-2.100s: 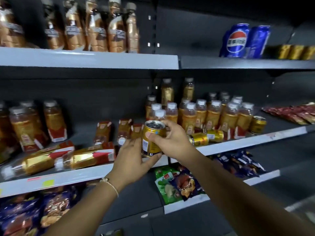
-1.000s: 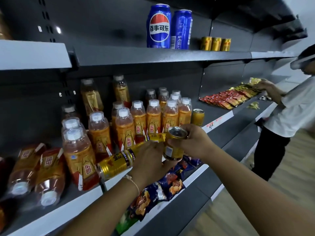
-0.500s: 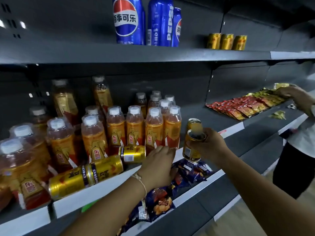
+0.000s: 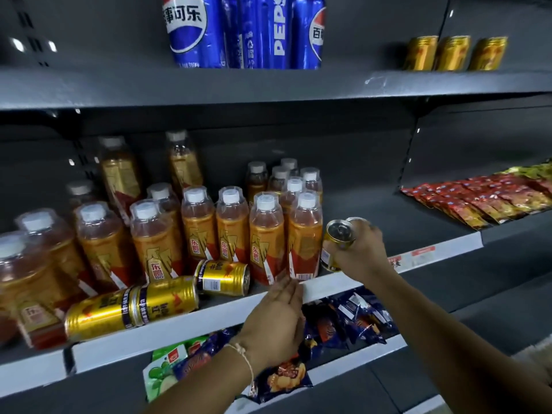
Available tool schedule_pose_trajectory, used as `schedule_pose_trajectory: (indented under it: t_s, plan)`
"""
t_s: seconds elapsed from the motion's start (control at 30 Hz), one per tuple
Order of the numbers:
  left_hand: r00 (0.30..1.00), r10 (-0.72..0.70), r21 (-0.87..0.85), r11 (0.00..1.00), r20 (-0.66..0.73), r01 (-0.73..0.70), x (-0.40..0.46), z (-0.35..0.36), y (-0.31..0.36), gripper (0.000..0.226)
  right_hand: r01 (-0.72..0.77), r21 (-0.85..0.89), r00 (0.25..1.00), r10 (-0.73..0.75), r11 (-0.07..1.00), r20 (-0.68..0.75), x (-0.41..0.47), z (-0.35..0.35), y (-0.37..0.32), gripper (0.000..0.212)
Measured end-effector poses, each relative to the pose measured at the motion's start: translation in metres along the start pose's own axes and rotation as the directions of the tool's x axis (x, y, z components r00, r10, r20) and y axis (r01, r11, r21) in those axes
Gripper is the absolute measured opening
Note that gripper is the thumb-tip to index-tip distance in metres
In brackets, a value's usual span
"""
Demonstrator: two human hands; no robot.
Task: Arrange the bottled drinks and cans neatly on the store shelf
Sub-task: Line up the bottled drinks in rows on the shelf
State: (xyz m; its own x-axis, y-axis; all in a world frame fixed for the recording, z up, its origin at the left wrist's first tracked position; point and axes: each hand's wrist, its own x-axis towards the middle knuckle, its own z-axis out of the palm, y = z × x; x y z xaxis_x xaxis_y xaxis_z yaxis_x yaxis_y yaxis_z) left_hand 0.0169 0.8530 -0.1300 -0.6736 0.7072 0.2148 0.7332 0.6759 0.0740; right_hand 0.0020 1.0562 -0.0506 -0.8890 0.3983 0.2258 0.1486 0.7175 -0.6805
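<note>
My right hand (image 4: pixel 360 249) grips a gold can (image 4: pixel 339 243) and holds it upright on the middle shelf (image 4: pixel 185 322), just right of the standing orange drink bottles (image 4: pixel 265 234). A second can top shows just behind my fingers. My left hand (image 4: pixel 276 321) is flat with straight fingers, its fingertips at the shelf's white front edge below the bottles. Gold cans lie on their sides near that edge: one (image 4: pixel 222 277) in front of the bottles, two more (image 4: pixel 131 309) end to end further left.
Blue Pepsi cans (image 4: pixel 245 31) and three upright gold cans (image 4: pixel 454 53) stand on the top shelf. Red snack packets (image 4: pixel 484 198) fill the middle shelf's right section. Blue and green snack bags (image 4: pixel 343 321) lie on the lower shelf under my hands.
My right hand has carried the gold can from mid-air over to the shelf beside the bottles. My left hand let go of it and now reaches to the shelf edge. The view has shifted right.
</note>
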Motion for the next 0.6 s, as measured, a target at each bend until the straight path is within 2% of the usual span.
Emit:
schedule_pose_trajectory:
  t_s: [0.1,0.33,0.5,0.6]
  plan:
    - [1.0,-0.001,0.017,1.0,-0.012,0.001,-0.001,0.008,-0.002,0.071,-0.041,-0.036,0.998,0.043,0.998,0.039,0.011,0.008,0.007,0.041]
    - [0.995,-0.083,0.038,0.996,-0.046,0.085,0.012,0.007,0.001,0.069,-0.09,-0.054,0.996,0.089,0.994,-0.016,0.02,0.017,0.009,0.043]
    - [0.992,-0.104,0.061,0.992,-0.069,0.109,0.02,0.004,0.001,0.062,-0.056,-0.049,0.995,0.052,0.997,-0.088,0.012,0.027,0.016,0.072]
    - [0.992,-0.098,0.066,0.992,-0.079,0.104,0.021,0.003,-0.001,0.059,-0.028,-0.055,0.997,0.024,0.998,-0.07,0.003,0.035,0.026,0.087]
